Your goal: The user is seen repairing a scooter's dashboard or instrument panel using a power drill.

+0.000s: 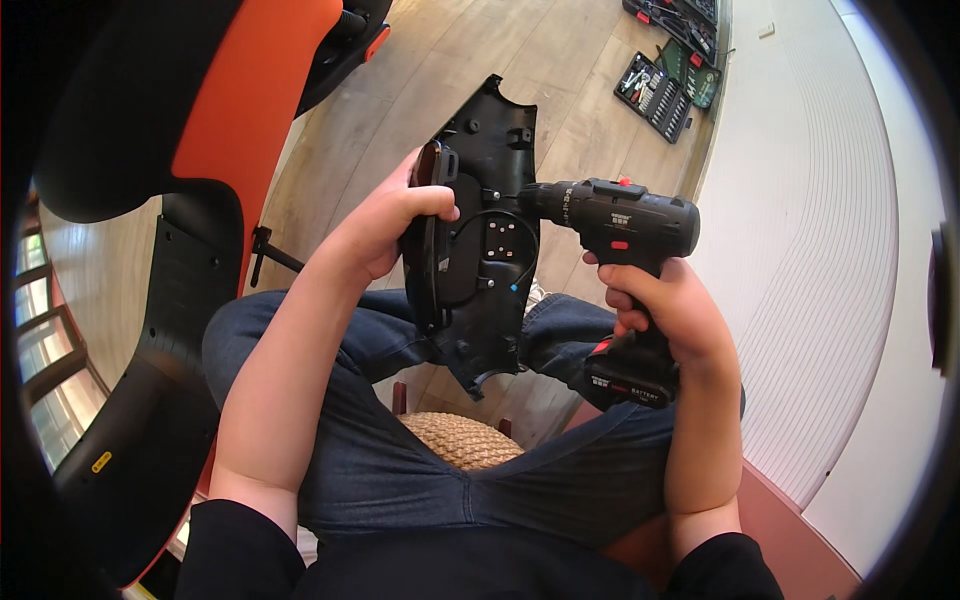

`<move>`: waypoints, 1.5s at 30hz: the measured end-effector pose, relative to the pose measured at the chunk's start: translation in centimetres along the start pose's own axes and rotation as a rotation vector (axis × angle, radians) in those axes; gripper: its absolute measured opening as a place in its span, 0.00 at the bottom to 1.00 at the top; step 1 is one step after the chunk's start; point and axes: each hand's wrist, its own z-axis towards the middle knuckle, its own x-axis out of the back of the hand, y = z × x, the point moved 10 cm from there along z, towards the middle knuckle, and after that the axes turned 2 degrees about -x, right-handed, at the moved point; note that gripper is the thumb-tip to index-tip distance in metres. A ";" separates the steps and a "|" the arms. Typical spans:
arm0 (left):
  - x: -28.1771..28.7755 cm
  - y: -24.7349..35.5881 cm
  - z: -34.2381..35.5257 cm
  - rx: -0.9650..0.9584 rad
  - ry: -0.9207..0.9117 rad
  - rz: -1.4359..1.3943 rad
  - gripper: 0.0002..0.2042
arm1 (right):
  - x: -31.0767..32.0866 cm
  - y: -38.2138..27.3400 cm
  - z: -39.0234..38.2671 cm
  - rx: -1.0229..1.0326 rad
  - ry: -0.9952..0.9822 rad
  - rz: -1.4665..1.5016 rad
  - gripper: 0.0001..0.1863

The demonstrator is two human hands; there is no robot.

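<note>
My left hand grips the left edge of a black molded plastic panel held upright over my knees, its thumb over a raised black part along that side. The panel shows silver screws, a small plate with holes and a black cable ending in a blue tip. My right hand is closed around the handle of a black cordless drill with red buttons and a battery at its base. The drill's chuck points left into the panel near an upper screw; whether it touches the screw I cannot tell.
An open green toolkit and another dark case lie on the wooden floor at the upper right. A large black and orange part stands at the left. A woven seat shows between my legs. A white panel is at the right.
</note>
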 end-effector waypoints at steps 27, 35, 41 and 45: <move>-0.3 -0.1 0.1 0.018 -0.037 0.020 0.39 | -0.2 0.0 0.2 0.006 -0.022 -0.015 0.15; -0.3 -0.3 0.0 0.022 -0.048 0.005 0.38 | -0.3 0.0 0.1 0.007 -0.020 -0.038 0.15; -1.0 0.4 -0.2 -0.012 -0.088 -0.004 0.35 | 1.3 -1.0 -0.2 0.094 0.031 -0.195 0.16; -1.6 2.5 -2.8 -0.039 -0.011 -0.067 0.29 | 1.5 -2.6 -1.2 0.121 -0.043 -0.246 0.15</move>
